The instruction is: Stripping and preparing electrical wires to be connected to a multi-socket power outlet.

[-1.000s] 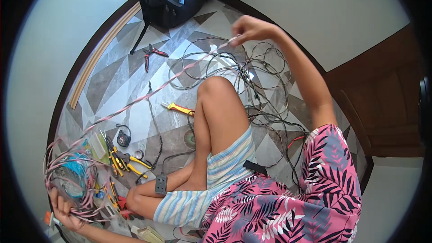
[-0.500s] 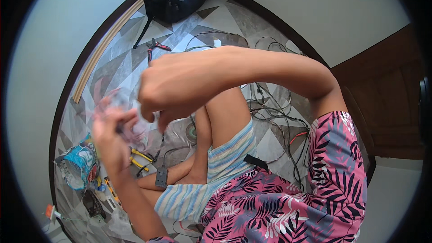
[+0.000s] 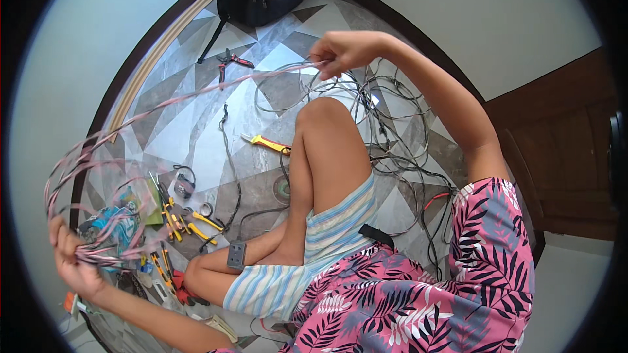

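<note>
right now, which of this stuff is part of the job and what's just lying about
In the job:
pink wire, held by both hands
left hand
right hand

Apparently just lying about:
backpack
red pliers
yellow-handled tool
socket block
dark wires, though possibly related

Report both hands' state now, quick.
Left hand: closed, holding a looped bundle of pink-and-black twisted wire.
Right hand: closed, fingers pinching the strand that runs across from that bundle.
</note>
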The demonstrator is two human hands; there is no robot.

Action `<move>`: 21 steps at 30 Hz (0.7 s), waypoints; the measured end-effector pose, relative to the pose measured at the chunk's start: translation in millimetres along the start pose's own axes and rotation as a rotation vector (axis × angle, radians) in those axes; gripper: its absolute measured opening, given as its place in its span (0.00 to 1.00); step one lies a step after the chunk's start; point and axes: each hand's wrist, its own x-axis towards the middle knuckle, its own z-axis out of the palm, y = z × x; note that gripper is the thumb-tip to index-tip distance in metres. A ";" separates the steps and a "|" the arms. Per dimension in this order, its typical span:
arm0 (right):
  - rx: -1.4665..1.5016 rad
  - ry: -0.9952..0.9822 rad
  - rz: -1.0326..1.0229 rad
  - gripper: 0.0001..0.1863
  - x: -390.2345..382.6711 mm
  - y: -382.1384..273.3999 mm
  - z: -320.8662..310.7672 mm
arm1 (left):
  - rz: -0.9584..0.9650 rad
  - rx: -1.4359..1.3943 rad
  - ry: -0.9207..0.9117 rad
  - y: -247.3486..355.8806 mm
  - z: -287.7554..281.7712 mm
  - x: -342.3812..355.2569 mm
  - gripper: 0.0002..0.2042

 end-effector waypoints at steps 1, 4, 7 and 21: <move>-0.149 0.011 0.055 0.12 -7.0 17.3 -1.4 | -0.041 0.053 -0.046 25.3 -6.7 -5.8 0.07; -0.158 0.072 0.059 0.12 -33.0 53.4 -13.1 | 0.115 0.060 0.005 80.8 -20.4 -21.9 0.07; 0.165 0.473 0.025 0.14 -50.7 49.4 -23.5 | 0.201 0.195 0.096 83.3 -30.4 -28.6 0.07; -0.667 0.290 -0.616 0.14 33.4 -231.2 -1.4 | 0.106 1.043 0.053 -239.7 79.6 91.5 0.10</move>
